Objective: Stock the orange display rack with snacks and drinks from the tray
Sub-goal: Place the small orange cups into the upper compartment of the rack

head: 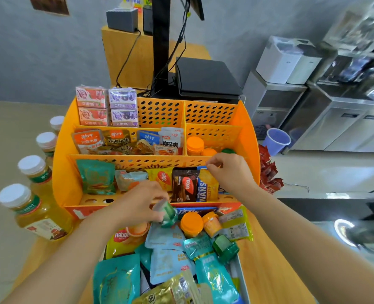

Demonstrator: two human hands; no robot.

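Green is the colour of the small bottle (167,212) that the left hand (137,205) holds. The fingers curl around it, just above the tray (243,270), and the bottle looks tipped, with its long side leaning up and to the left. It is a bit blurry, so I cannot be sure which end is the cap.

The orange rack (65,172) stands right behind the tray. The spot for little bottles is in the middle row on the right, where two orange caps (195,144) and one green cap (228,150) already show. That spot lies up and to the right of the left hand.

The right hand (230,172) is much nearer to that spot. It sits over the front row, and its fingertips pinch the top edge of a blue and yellow cracker pack (206,185) standing there beside a brown wafer pack (185,183).

So I think the green bottle has to go across, past the right hand, and stand up straight next to the other caps. More bottles, one orange (191,223) and one green (225,247), wait in the tray.
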